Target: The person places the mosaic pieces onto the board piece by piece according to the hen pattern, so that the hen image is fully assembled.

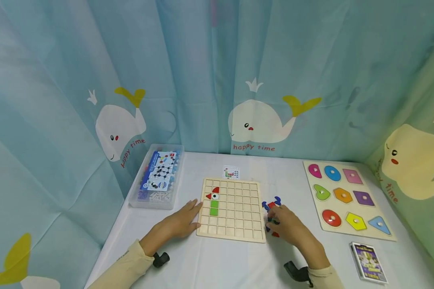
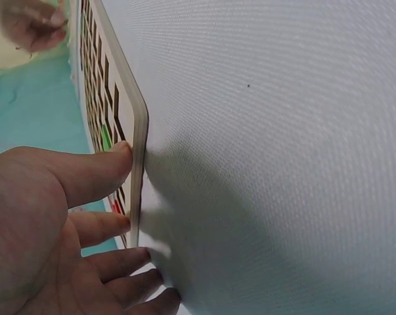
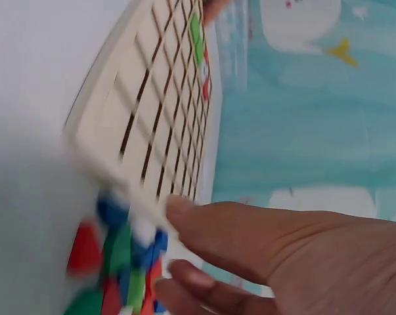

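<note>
One wooden grid board lies flat near the middle of the desk, a little toward the near edge. In its left columns sit four coloured pieces: two red ones at the top, a white tile with a black dot beside them, and one green block two squares long below.

The left hand lies flat on the desk against the board's left edge, fingers straight and spread, the thumb pressing the board's near-left corner; it grips nothing.

The right hand is just off the board's right edge, over one small heap of loose pieces in blue, red and green. Its fingers are bent down into the heap; whether they pinch a piece cannot be told, as the wrist view is blurred.

One small picture card lies just behind the board's far edge. One clear plastic box of small parts stands by the desk's left edge. One shape puzzle with nine knobbed shapes lies along the right edge, and one deck of cards sits at the near right corner.
</note>
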Tool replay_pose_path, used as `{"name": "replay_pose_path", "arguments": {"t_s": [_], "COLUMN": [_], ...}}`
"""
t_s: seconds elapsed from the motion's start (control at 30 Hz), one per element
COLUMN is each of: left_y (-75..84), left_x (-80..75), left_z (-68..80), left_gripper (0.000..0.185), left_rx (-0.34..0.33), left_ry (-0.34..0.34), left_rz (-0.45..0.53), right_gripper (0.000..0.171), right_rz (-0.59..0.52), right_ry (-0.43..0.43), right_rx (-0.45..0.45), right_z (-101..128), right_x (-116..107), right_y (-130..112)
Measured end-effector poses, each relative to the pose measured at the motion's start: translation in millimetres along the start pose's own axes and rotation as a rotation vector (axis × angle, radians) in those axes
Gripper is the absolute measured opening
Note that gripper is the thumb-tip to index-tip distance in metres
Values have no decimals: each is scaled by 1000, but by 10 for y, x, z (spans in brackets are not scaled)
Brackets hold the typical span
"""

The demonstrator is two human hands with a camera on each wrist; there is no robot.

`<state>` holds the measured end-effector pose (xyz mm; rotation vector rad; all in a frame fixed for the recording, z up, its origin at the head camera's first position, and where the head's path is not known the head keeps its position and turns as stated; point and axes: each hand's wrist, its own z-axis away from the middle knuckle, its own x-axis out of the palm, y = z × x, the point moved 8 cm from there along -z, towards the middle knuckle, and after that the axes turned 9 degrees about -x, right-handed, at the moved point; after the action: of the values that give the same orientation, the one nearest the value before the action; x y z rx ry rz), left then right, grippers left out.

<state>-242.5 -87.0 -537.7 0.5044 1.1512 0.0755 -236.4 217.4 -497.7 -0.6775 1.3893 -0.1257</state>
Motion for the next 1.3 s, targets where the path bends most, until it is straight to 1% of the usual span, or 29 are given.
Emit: {"name": "replay_pose_path", "arguments": {"t_s": [0.13,0.27,0.4,0.53,0.6,0.73,0.83,0.93,1.03,1.3], "left_y": [3,10,5,7,11,14,11,5,3,-2], "left_x": [-6,-12,-13,-9,-11,-12,-9,-4,-3,2], "left_z": [5,7,6,8,11,14,13,7,6,0], "left_gripper": [70,70,70,70,70,70,70,70,70,70], "left_rx": [-4,-5,-8,-3,2,4,1,-1,-1,1], "left_ry": [-2,-7,-9,-10,-8,-4,-5,-6,-5,-4], "left_rz": [1,-2,-3,-1,1,5,5,5,3,9], "right_gripper": [21,25,30,28,28,33,31,25,24,22], "right_rz": [24,30,4,2,4,6,2,3,8,6], "right_ry": [-51,-70,-46,-29,-27,-36,-40,-32,-16,36], "right_rx": [100,171,204,235,249,281,282,260,238,154], "right_z": [190,325,372,403,424,474,508,533,542,478], "right_x": [-3,59,114,147,154,158,159,162,171,214], "right_y": [252,404,475,522,542,573,572,550,518,404]}}
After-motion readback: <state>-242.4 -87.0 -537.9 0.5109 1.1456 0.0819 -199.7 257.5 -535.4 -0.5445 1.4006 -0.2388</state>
